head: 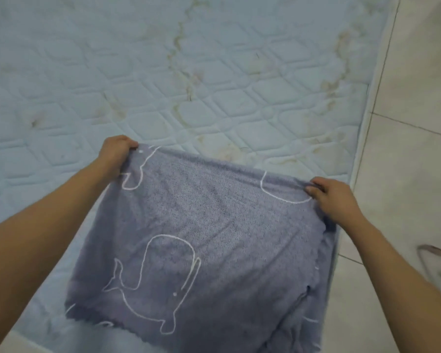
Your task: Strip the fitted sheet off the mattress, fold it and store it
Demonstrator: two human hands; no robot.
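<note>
The fitted sheet (209, 240), grey-blue with white whale outlines, lies folded into a thick rectangle on the near right corner of the bare mattress (163, 72). My left hand (116, 151) pinches the sheet's far left corner. My right hand (334, 197) grips the far right corner, close to the mattress edge. The far edge of the sheet is stretched between the two hands. The mattress is pale blue, quilted and stained, with no cover on it.
A pale tiled floor (415, 149) runs along the right side of the mattress. A thin bent object, perhaps a hanger (435, 261), lies on the tiles at the lower right, blurred.
</note>
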